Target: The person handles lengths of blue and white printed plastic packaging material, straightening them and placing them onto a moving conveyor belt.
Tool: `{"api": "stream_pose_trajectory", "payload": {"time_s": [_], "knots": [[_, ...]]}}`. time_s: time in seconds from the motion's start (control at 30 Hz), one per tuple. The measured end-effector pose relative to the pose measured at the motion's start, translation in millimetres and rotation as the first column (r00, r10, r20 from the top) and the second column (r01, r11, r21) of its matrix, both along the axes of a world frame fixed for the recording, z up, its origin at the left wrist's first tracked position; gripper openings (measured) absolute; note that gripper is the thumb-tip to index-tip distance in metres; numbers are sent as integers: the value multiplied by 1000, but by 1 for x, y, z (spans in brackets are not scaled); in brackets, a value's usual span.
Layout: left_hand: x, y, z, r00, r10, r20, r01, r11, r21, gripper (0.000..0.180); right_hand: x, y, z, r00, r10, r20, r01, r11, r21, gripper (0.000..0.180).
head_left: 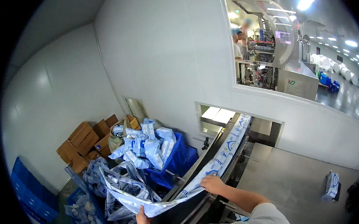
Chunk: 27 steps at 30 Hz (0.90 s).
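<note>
A long strip of white-and-blue printed plastic film [226, 148] runs down the narrow conveyor [199, 169] from an opening in the wall. Past the conveyor's near end it sags in a curve to the left. My right hand [212, 184] grips the strip over the conveyor, fingers curled at its edge. Lower down, at the bottom edge of the view, my left hand [142, 221] pinches the sagging part, thumb on top. The strip's far end loops back over a heap of crumpled film [98, 174] at the left.
A blue crate [177, 152] heaped with light-blue packs [152, 147] stands left of the conveyor. Behind are cardboard boxes [84, 136]; blue plastic crates [32, 189] lie far left. On the right, a metal table [281, 176] bears one pack [331, 184]. Machinery and people show through the window.
</note>
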<state>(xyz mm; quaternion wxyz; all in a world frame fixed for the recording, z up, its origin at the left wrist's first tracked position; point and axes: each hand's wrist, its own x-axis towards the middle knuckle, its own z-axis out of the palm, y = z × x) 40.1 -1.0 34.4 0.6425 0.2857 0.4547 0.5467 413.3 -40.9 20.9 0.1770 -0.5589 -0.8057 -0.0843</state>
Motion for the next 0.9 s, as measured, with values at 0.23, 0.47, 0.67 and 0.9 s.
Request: {"api": "stream_pose_trajectory", "payload": {"time_s": [0.23, 0.47, 0.67, 0.9], "knots": [[1, 58, 23, 980, 65, 188, -94, 985, 146, 65, -48, 9, 2, 915, -199, -350, 173, 979, -104, 30], [114, 14, -8, 951, -287, 114, 274, 955, 116, 62, -91, 25, 6, 744, -470, -475, 353, 880, -317, 55], [124, -7, -18, 983, -183, -24, 185, 971, 154, 47, -121, 10, -1, 689, -359, -630, 265, 933, -242, 41], [77, -30, -23, 945, -15, -326, 70, 985, 158, 43, -127, -36, 15, 897, 28, -440, -90, 989, -121, 40]]}}
